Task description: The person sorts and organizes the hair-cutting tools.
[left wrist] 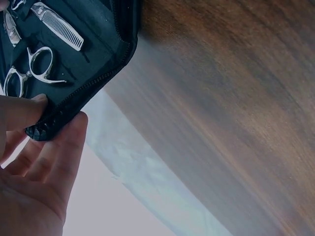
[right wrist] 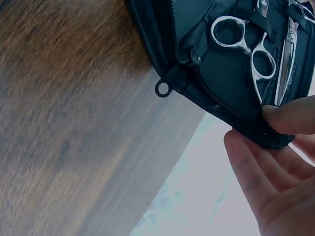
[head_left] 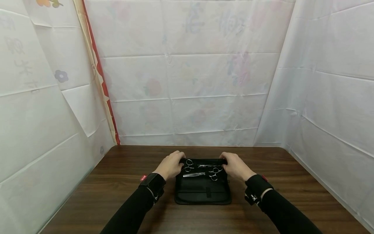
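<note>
A black zippered case (head_left: 191,189) lies unfolded on the table, its far flap raised. Two pairs of silver scissors sit in it: thinning scissors (left wrist: 60,27) with a comb-like blade, and scissors (right wrist: 286,64) with a plain blade. My left hand (head_left: 170,165) pinches the far left corner, thumb on the inner face and fingers behind, as the left wrist view shows. At the far right corner, my right hand (head_left: 236,166) grips the same way. A zipper pull (right wrist: 164,88) hangs at the case's right edge.
The brown wooden table (head_left: 117,195) carries the case. White sheets with faint prints hang behind it (head_left: 187,78), at the left (head_left: 38,130) and at the right (head_left: 330,107). A red-edged strip (head_left: 100,71) runs down the back left corner.
</note>
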A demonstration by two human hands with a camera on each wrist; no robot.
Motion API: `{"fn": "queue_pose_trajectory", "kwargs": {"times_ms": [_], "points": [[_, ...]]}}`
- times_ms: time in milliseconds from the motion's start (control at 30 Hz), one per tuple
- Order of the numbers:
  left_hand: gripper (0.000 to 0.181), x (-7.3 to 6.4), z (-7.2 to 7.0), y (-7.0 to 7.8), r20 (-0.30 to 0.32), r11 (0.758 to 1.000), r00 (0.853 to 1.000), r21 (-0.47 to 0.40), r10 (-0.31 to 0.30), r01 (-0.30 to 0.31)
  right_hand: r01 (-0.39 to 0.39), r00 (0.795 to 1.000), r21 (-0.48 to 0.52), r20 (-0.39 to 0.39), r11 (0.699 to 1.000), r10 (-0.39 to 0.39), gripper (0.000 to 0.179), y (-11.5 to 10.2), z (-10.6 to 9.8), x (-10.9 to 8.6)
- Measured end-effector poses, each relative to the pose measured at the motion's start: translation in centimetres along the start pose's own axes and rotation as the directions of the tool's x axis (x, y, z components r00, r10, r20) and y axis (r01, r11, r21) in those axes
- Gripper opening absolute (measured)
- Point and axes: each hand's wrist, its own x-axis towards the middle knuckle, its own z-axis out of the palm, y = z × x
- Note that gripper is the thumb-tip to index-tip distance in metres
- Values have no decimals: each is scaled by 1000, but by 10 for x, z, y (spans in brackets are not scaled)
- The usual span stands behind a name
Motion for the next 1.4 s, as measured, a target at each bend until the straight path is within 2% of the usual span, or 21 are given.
{"fn": "queue_pose_trajectory", "kwargs": {"times_ms": [500, 933, 1200, 1400], "points": [[19, 1, 4, 0, -67, 999, 998, 41, -2, 4, 23, 997, -44, -76, 999, -26, 23, 1, 6, 1], [17, -1, 1, -2, -30, 1000, 1000, 1, -7, 7, -30, 999, 17, 30, 999, 29, 27, -1, -1, 1], [24, -1, 2, -1, 42, 999, 998, 3, -46, 46, -57, 996, 54, 71, 997, 53, 33, -3, 2, -2], [24, -2, 3, -2, 46, 999, 998, 12, -47, 46, -51, 997, 17, 52, 999, 50, 30, -4, 3, -2]]}}
